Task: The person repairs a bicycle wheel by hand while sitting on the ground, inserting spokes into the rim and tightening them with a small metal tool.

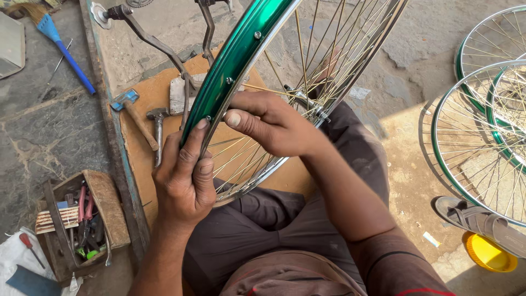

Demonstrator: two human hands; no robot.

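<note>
hands [224,148] on green wheel rim [235,60]

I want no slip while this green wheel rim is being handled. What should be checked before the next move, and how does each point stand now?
1. Left hand grips the green rim: ok.
2. Right hand pinches at the rim's inner edge: ok.
3. Spokes all seated: cannot tell.
4. Hub clear of fingers: ok.
5. Hammer within reach on the board: ok.
6. Tool box close by: ok.

Green rim [235,57] with golden spokes [329,49] (shiny), blue-handled brush [66,52], yellow lid [489,254], dark brown trousers [263,230].
</note>
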